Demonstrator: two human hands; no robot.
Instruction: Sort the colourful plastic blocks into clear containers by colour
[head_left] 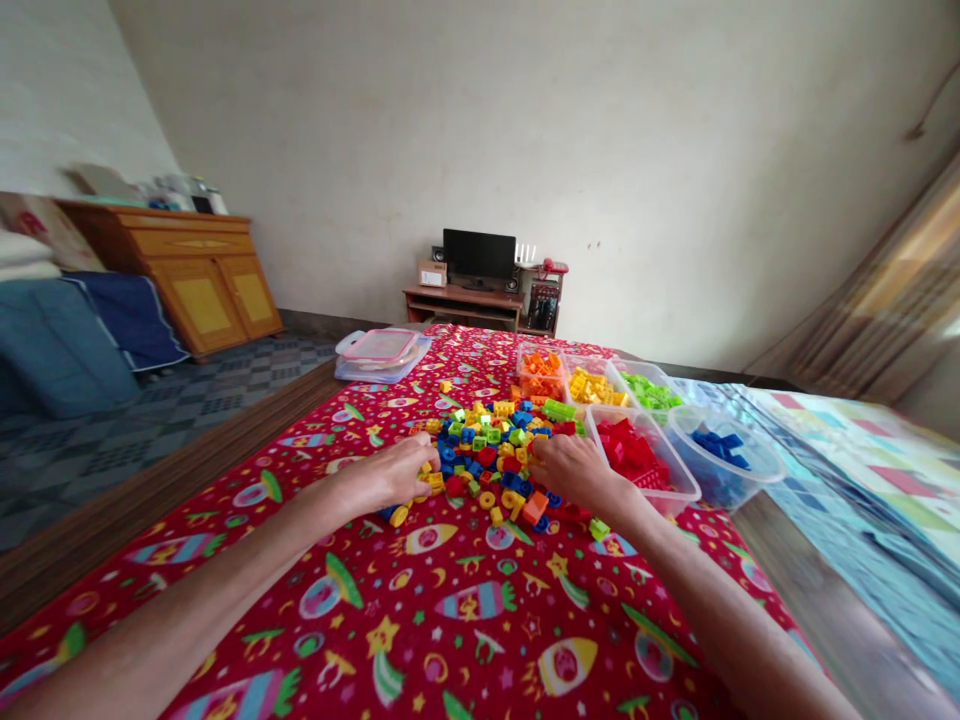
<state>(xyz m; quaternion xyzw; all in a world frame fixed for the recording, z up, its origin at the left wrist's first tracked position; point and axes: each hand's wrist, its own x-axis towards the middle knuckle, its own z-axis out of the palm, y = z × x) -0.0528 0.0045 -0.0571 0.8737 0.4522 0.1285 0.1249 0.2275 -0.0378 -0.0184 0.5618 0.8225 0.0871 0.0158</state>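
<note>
Here, your left hand (382, 473) and right hand (571, 470) lie curled at opposite sides of the plastic brick pile (484, 450), frame centre; whether either grips, you cannot tell. The right hand is nearest the red-brick tub (637, 455).
</note>
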